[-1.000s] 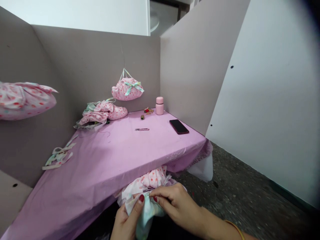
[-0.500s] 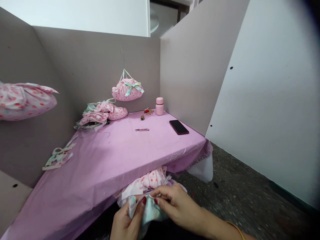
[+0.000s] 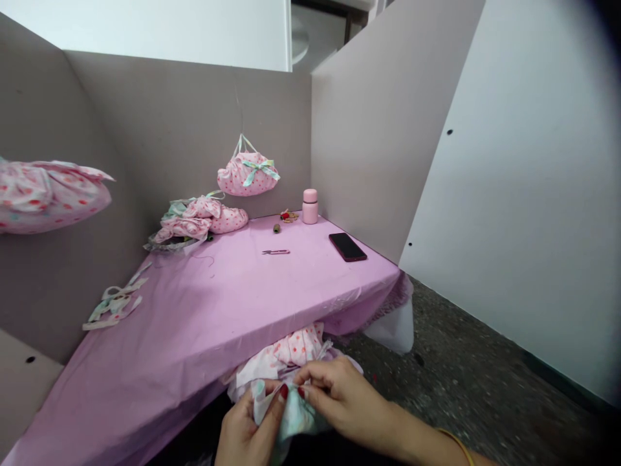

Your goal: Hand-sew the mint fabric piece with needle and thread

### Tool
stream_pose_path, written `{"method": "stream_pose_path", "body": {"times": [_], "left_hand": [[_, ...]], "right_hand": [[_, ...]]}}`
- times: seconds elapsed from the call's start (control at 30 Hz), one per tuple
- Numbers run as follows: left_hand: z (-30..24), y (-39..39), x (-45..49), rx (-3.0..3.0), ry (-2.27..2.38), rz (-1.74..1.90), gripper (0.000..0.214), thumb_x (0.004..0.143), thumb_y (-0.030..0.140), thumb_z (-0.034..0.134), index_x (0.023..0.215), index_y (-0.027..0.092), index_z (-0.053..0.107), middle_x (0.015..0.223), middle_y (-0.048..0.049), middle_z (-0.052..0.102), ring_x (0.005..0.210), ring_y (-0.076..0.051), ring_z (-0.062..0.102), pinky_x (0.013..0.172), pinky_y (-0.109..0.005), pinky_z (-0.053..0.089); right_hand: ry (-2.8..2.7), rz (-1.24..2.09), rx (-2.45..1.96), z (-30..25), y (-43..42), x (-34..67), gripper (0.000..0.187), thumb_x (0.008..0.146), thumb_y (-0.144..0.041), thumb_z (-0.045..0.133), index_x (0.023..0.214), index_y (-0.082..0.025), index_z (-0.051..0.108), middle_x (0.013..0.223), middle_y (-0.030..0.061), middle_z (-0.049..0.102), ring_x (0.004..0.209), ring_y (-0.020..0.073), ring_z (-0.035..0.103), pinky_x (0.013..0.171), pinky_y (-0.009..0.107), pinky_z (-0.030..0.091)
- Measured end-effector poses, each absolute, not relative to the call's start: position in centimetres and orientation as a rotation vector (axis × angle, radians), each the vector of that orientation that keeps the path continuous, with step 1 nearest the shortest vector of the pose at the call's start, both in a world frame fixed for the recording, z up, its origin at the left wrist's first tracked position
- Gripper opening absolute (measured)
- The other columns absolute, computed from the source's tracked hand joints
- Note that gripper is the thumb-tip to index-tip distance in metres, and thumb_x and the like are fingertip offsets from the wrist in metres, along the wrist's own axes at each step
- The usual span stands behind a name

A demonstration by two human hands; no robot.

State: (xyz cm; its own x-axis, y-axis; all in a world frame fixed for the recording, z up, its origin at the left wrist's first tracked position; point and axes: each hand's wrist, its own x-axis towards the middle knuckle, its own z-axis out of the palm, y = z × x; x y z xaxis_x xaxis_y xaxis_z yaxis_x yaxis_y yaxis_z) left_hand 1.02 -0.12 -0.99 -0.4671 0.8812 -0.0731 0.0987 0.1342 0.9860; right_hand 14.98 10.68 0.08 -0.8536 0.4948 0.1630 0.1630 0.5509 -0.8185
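Low in the view, just off the front edge of the table, my left hand (image 3: pixel 252 424) grips a piece of pale mint and white cloth (image 3: pixel 297 417) between thumb and fingers. A folded edge of it stands up beside the thumb. My right hand (image 3: pixel 339 395) is closed in a pinch at the upper edge of the same cloth, its fingertips close to the left thumb. Anything tiny between those fingertips is too small to see. Behind both hands lies pink dotted white fabric (image 3: pixel 298 346), bunched up below the table edge.
On the pink-covered table (image 3: pixel 233 291) lie thread snips (image 3: pixel 276 252), a thread spool (image 3: pixel 276 228), a phone (image 3: pixel 347 247) and cloth strips (image 3: pixel 114 307). A pink bottle (image 3: pixel 310 208) and a pile of dotted fabric (image 3: pixel 204 219) stand behind. One dotted bundle (image 3: pixel 247 176) hangs near the back panel.
Both hands and the cloth have shifted very slightly to the right, and the left thumb sits a little closer to the right fingertips. Everything on the table stays as it was.
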Motion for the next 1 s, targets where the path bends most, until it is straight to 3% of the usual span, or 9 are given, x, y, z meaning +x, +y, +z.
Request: {"method": "stream_pose_path", "body": {"times": [0.17, 0.33, 0.77, 1.0], "left_hand": [[-1.1, -0.1, 1.2, 0.853, 1.631, 1.456, 0.026, 0.068, 0.044, 0.07, 0.068, 0.018, 0.068, 0.058, -0.0025, 0.063, 0.059, -0.022, 0.056, 0.06, -0.029, 0.047], [-1.4, 0.1, 1.3, 0.743, 1.473, 1.453, 0.027, 0.069, 0.044, 0.07, 0.072, 0.017, 0.067, 0.064, -0.003, 0.063, 0.065, -0.022, 0.056, 0.063, -0.029, 0.045], [-2.5, 0.2, 1.6, 0.511, 1.271, 1.559, 0.026, 0.064, 0.039, 0.077, 0.071, 0.016, 0.068, 0.065, -0.0018, 0.064, 0.061, -0.016, 0.053, 0.06, -0.026, 0.041], [-2.2, 0.3, 1.8, 0.47, 1.259, 1.577, 0.027, 0.061, 0.039, 0.079, 0.07, 0.015, 0.07, 0.064, -0.0024, 0.064, 0.059, -0.016, 0.053, 0.057, -0.026, 0.04]], "right_hand": [[-2.327, 1.476, -0.521, 0.0, 11.1, 15.0, 0.019, 0.083, -0.018, 0.051, 0.086, -0.012, 0.069, 0.059, -0.0036, 0.047, 0.052, 0.008, 0.036, 0.048, 0.018, 0.026], [-2.15, 1.777, -0.503, 0.0, 11.5, 15.0, 0.023, 0.081, -0.029, 0.056, 0.081, -0.009, 0.068, 0.054, -0.0057, 0.037, 0.048, 0.0067, 0.028, 0.044, 0.019, 0.02], [-1.969, 1.973, -0.391, -1.3, 11.8, 14.7, 0.041, 0.079, -0.052, 0.06, 0.084, -0.011, 0.066, 0.053, -0.0071, 0.034, 0.048, 0.0064, 0.025, 0.046, 0.02, 0.018], [-2.004, 1.859, -0.353, -1.0, 11.8, 14.5, 0.037, 0.081, -0.049, 0.058, 0.082, -0.014, 0.068, 0.065, -0.002, 0.05, 0.058, 0.0096, 0.039, 0.055, 0.021, 0.031]]}}
